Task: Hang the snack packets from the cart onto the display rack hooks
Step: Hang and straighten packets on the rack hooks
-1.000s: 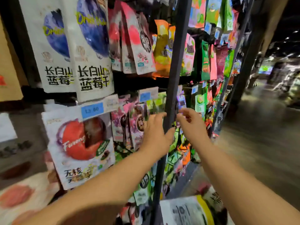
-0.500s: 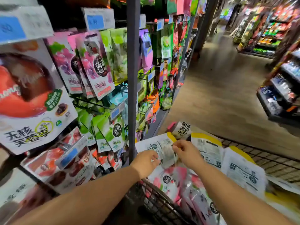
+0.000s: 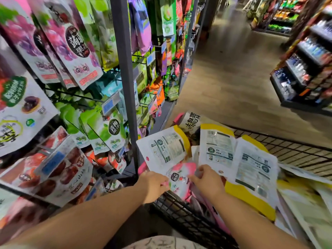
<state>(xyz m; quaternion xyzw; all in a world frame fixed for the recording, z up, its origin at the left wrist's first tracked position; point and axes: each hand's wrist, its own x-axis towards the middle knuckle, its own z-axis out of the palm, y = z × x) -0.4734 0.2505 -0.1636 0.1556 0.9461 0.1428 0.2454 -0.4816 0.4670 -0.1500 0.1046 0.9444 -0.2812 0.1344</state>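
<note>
A black wire cart (image 3: 179, 211) sits low in front of me, filled with snack packets. A pink and white packet (image 3: 179, 175) rises at its near left corner. My left hand (image 3: 152, 184) grips the packet's left edge and my right hand (image 3: 206, 180) pinches its top right edge. Behind it lie white packets with yellow ends (image 3: 167, 150), back side up. The display rack (image 3: 124, 69) stands to the left, its hooks full of hanging purple, green and red packets.
A grey upright post of the rack rises just left of the cart. Price tags (image 3: 109, 103) stick out from the hooks. The wooden aisle floor (image 3: 233, 78) stretches ahead, and another shelf unit (image 3: 305, 69) stands at the right.
My hands left the rack hooks and dropped to the cart. They moved from a white packet to the pink and white packet and now hold it at both sides.
</note>
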